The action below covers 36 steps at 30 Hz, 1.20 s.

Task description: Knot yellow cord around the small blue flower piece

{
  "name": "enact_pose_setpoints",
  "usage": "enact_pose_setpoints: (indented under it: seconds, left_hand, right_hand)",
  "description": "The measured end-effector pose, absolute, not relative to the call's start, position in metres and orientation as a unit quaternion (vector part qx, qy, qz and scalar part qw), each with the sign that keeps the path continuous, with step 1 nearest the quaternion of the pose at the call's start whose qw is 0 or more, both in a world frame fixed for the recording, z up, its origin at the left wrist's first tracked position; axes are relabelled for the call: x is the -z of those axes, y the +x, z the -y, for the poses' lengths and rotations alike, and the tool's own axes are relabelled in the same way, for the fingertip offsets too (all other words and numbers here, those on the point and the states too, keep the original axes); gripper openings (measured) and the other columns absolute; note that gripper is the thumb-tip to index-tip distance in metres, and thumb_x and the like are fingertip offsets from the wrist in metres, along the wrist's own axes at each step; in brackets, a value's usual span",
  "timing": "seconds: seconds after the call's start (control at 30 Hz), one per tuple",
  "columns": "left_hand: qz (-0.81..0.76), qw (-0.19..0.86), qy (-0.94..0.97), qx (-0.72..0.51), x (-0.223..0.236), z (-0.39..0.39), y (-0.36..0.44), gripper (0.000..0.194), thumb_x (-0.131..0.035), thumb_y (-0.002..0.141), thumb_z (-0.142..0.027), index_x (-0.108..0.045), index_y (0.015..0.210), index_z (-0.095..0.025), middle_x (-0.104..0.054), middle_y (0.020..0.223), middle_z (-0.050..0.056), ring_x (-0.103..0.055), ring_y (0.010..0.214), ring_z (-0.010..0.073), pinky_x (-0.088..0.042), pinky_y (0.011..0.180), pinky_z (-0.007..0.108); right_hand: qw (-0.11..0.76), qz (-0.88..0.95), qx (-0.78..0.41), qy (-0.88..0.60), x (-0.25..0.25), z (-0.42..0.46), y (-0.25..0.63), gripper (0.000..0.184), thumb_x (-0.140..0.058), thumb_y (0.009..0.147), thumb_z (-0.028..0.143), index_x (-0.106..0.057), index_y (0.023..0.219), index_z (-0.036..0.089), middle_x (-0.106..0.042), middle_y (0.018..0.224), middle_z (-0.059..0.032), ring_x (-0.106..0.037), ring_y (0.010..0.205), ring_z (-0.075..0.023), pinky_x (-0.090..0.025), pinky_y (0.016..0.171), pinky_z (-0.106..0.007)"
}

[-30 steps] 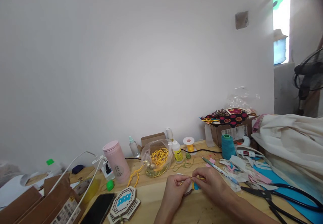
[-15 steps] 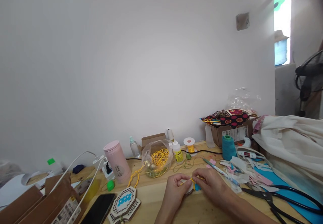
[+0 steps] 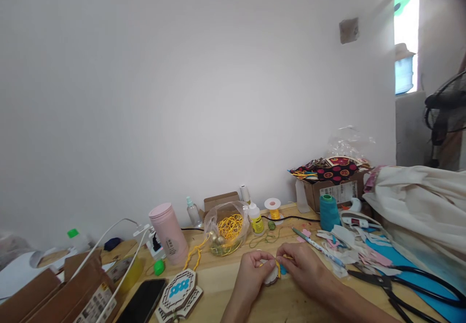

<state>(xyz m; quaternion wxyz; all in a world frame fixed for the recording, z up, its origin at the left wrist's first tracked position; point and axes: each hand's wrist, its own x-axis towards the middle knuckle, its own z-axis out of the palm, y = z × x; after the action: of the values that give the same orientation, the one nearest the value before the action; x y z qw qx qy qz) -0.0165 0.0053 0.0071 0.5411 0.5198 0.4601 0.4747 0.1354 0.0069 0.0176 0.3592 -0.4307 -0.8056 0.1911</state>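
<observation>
My left hand [image 3: 252, 275] is closed in a pinch on a small pale rounded piece [image 3: 271, 278], which shows partly below the fingers. A yellow cord [image 3: 278, 268] runs along that piece's right edge. My right hand [image 3: 304, 268] sits close beside it, thumb and fingertips pinched on the yellow cord. A bit of blue [image 3: 283, 269] peeks out under the right fingertips; what it belongs to is partly hidden. Both hands are low over the wooden table [image 3: 211, 284].
To the left lie hexagonal cut-out ornaments [image 3: 178, 291], a phone [image 3: 142, 301] and a pink tumbler [image 3: 169, 233]. Behind stand a bag of yellow cord [image 3: 229, 228] and a glue bottle [image 3: 256, 220]. At right are a pen [image 3: 322, 247], scraps, black scissors [image 3: 391, 284] and a teal thread cone [image 3: 329, 213].
The fingertips have shifted slightly, and more of the pale rounded piece now shows below my left fingers. The yellow cord lies more along its right edge. Both hands stay pinched.
</observation>
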Motion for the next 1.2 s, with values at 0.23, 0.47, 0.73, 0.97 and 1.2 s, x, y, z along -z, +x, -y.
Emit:
enact_pose_setpoints:
  seconds: [0.23,0.47,0.73,0.97,1.2]
  left_hand:
    - [-0.45,0.55,0.518,-0.476,-0.0003,-0.0081,-0.0188,0.029,-0.068,0.05,-0.035,-0.059,0.06,-0.009,-0.051,0.04,-0.003,-0.04,0.035,0.0055,-0.027,0.039,0.017]
    - [-0.448,0.568,0.498,-0.478,0.0022,-0.0111,-0.0177,0.033,-0.069,0.046,-0.037,-0.063,0.059,-0.008,-0.056,0.043,0.0,-0.043,0.037,0.0068,-0.03,0.04,0.019]
    - [-0.478,0.547,0.484,-0.488,0.0023,-0.0082,-0.0189,0.032,-0.072,0.041,-0.034,-0.062,0.058,-0.008,-0.058,0.043,0.0,-0.047,0.039,0.0085,-0.033,0.043,0.02]
    - [-0.46,0.559,0.483,-0.493,0.001,-0.0092,-0.018,0.033,-0.071,0.043,-0.035,-0.063,0.058,-0.007,-0.057,0.042,0.001,-0.045,0.038,0.0078,-0.032,0.043,0.02]
    - [-0.479,0.551,0.48,-0.486,0.0001,-0.0094,-0.0173,0.035,-0.071,0.041,-0.036,-0.064,0.059,-0.008,-0.059,0.045,0.003,-0.047,0.04,0.0103,-0.034,0.044,0.022]
  right_hand:
    - [0.357,0.799,-0.187,-0.447,-0.0186,-0.0062,0.1348,0.022,-0.039,0.075,0.024,-0.06,0.071,0.018,-0.063,0.07,-0.002,-0.054,0.066,-0.0144,-0.035,0.055,-0.021]
    - [0.35,0.8,-0.202,-0.444,-0.0233,-0.0049,0.1357,0.021,-0.039,0.074,0.023,-0.06,0.07,0.018,-0.063,0.069,-0.0013,-0.055,0.065,-0.0137,-0.036,0.054,-0.021]
    - [0.347,0.805,-0.192,-0.441,-0.0177,-0.0071,0.1341,0.021,-0.04,0.075,0.024,-0.06,0.072,0.019,-0.064,0.072,-0.0019,-0.055,0.068,-0.015,-0.037,0.057,-0.021]
    - [0.353,0.799,-0.203,-0.442,-0.0164,-0.008,0.1349,0.022,-0.04,0.075,0.025,-0.06,0.072,0.019,-0.064,0.07,-0.0017,-0.055,0.065,-0.0143,-0.037,0.056,-0.021]
    - [0.348,0.804,-0.2,-0.44,-0.0212,-0.0056,0.1355,0.023,-0.039,0.075,0.025,-0.061,0.072,0.018,-0.064,0.072,-0.0029,-0.055,0.066,-0.0151,-0.037,0.057,-0.022]
